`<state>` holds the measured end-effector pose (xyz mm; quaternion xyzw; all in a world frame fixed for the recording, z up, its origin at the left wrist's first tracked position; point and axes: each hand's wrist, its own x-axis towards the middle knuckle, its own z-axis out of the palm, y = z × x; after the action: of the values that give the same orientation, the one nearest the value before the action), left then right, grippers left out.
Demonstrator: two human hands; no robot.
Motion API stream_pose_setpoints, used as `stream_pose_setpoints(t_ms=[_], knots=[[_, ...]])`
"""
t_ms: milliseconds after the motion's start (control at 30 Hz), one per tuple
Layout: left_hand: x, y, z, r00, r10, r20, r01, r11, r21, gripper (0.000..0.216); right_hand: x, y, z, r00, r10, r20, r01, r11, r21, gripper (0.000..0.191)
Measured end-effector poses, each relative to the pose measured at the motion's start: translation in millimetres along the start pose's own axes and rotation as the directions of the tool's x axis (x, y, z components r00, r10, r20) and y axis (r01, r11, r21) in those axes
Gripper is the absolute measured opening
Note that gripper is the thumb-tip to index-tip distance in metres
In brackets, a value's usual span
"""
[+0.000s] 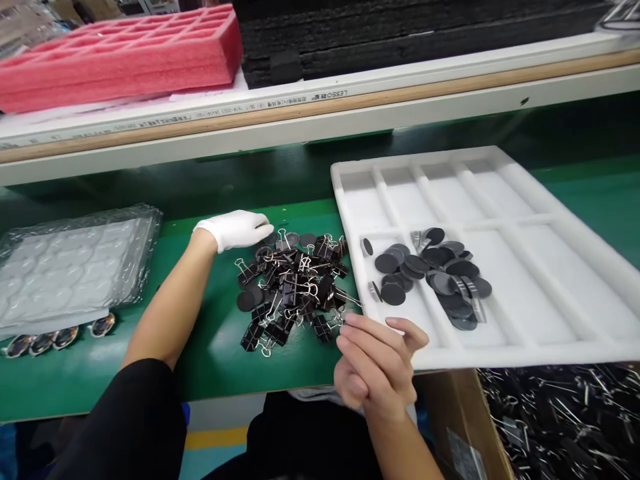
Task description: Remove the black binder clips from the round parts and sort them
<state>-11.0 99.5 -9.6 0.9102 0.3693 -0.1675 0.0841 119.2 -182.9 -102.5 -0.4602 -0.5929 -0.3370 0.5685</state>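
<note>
My left hand (234,230), in a white glove, reaches to the back left edge of a pile of black binder clips (293,283) with silver wire handles. Its fingers are closed together at a dark round disc (271,239); the fingertips' underside is hidden. More dark discs (246,301) lie among and beside the clips. My bare right hand (380,363) hovers at the table's front edge, between pile and white tray. Its fingers are loosely bent and partly apart, with nothing visible in them. Inside the white foam tray (530,219), black and grey discs (453,270) lie heaped across two front compartments.
Clear plastic blister trays (75,260) lie at the left, above several shiny faceted round pieces (67,338). A box of binder clips (565,420) stands below the table at right. A raised shelf edge (300,110) runs behind, bearing pink foam (125,60) and black foam (400,33).
</note>
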Motion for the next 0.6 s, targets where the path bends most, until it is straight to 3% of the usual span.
stream_pose_setpoints(t_ms=[100,200,267,367,467,533,600], knots=[[-6.6,13.7,-3.0,0.99,0.132,-0.052,-0.134,0.99,-0.035,0.065,7.1,4.0,16.1,0.995,0.079,-0.067,-0.077,0.997,0.031,0.033],[-11.1,21.0,-6.9,0.988,0.134,-0.078,-0.137,0.99,-0.041,0.065,13.6,2.7,30.6,0.986,0.107,-0.127,-0.09,0.987,0.129,0.032],[-7.7,18.7,-6.8,0.988,0.119,-0.102,-0.124,0.991,-0.049,0.066,7.2,0.3,27.3,0.987,0.1,-0.123,-0.084,0.988,0.13,0.038],[2.9,7.7,-5.1,0.989,0.098,-0.109,-0.1,0.995,-0.019,0.064,-17.2,-5.7,-1.5,0.993,0.105,-0.053,-0.105,0.994,-0.009,0.052],[2.2,0.7,-8.7,0.99,0.07,-0.12,-0.067,0.997,0.027,0.06,-40.9,-15.1,-42.5,0.996,0.061,-0.059,-0.06,0.998,0.014,0.055],[-10.1,5.9,-14.7,0.971,0.034,-0.237,-0.027,0.999,0.035,0.055,-50.0,-22.0,-62.7,0.997,0.071,0.043,-0.073,0.995,0.063,0.047],[-27.4,20.6,-20.5,0.915,-0.001,-0.403,0.0,1.0,-0.002,0.052,-54.8,-28.7,-70.7,0.954,0.182,0.237,-0.185,0.983,-0.008,0.038]])
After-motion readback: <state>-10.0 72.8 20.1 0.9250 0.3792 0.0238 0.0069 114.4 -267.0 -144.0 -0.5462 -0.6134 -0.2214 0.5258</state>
